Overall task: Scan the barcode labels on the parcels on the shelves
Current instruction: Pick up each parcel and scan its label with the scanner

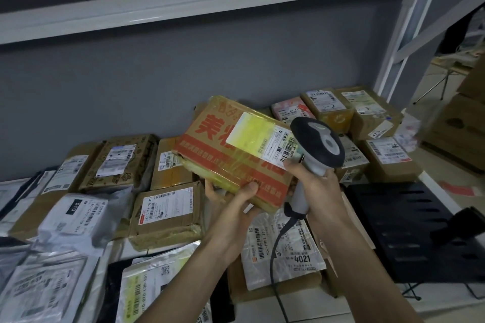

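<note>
Left hand (231, 198) grips a red-printed cardboard parcel (236, 155), tilted up off the shelf. Right hand (315, 181) is wrapped round the grey handheld barcode scanner (319, 143), head right at its white label (262, 137).

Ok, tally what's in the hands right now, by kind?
Cardboard parcels: 1, the red-printed box, gripped by the left hand
Barcode scanners: 1, the corded scanner, gripped by the right hand
Total: 2
</note>
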